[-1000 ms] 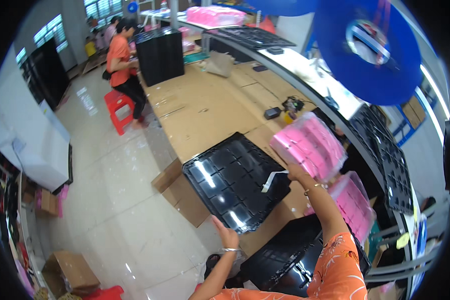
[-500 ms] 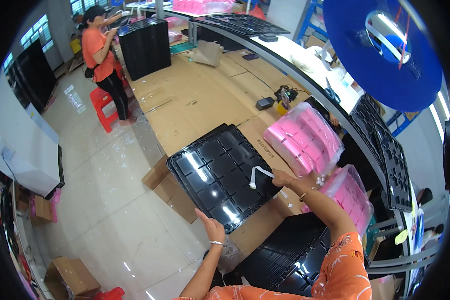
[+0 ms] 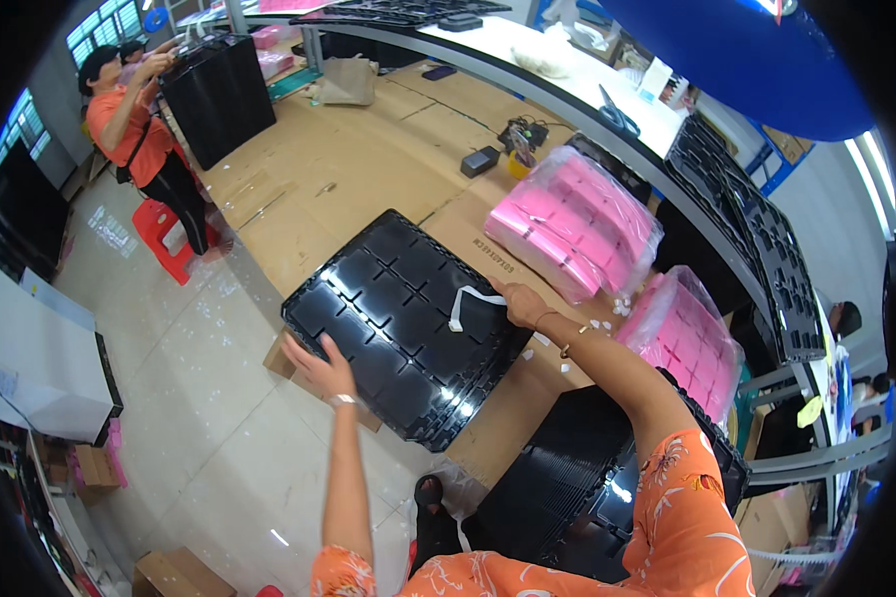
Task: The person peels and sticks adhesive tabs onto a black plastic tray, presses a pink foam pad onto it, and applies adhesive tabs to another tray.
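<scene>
Black moulded tray [image 3: 403,323], large, with a grid of shallow compartments, lies tilted over the near edge of the cardboard-covered bench [image 3: 368,149], one corner overhanging the floor. Left hand [image 3: 321,368] grasps its near-left rim, fingers spread over the lip. Right hand [image 3: 521,303] pinches the far-right rim, closed on it next to a loose white strip [image 3: 468,301] lying on the tray. Judgement: thin formed plastic, light but wide, glossy and likely slippery; it would flex if lifted by one edge, so opposite rims are the sound hold. Two clear-wrapped bundles of pink packs [image 3: 572,221] [image 3: 682,338] sit along the bench's right edge, rectangular, film shiny. More black trays [image 3: 567,478] are stacked below the bench's near corner. A small brown box [image 3: 174,572] stands on the floor. A second person [image 3: 129,119] handles a black stack [image 3: 219,90] at the far-left corner.
</scene>
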`<state>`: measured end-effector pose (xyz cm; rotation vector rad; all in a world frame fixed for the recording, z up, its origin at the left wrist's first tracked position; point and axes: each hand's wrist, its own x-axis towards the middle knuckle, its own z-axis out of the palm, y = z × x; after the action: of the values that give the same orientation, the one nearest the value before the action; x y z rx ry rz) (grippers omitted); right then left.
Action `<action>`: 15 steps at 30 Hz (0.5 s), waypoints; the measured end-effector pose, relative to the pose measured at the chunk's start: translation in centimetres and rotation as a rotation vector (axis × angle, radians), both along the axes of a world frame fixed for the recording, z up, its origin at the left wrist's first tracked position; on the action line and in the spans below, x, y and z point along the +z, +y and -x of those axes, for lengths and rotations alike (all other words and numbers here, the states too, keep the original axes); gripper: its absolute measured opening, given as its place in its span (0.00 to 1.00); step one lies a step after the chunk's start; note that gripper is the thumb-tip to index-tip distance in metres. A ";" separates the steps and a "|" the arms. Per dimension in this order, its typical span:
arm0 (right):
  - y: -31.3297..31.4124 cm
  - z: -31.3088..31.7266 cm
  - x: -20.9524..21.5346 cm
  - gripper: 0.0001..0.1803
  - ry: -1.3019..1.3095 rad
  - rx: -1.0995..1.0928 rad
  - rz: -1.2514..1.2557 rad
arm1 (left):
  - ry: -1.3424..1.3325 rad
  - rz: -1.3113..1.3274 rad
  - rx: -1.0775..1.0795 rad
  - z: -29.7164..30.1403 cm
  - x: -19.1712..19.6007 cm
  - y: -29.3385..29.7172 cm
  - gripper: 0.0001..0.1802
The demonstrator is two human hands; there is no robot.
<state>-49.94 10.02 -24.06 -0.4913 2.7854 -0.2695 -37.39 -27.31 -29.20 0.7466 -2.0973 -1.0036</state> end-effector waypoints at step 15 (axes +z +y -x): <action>2.3 -2.9 0.6 0.44 -0.009 0.003 -0.090 | -0.024 -0.024 -0.110 2.2 -3.6 -4.3 0.31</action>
<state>-47.08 12.33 -23.44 -0.4713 2.7732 -0.1440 -39.62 -31.57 -32.80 0.6637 -2.1701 -1.0862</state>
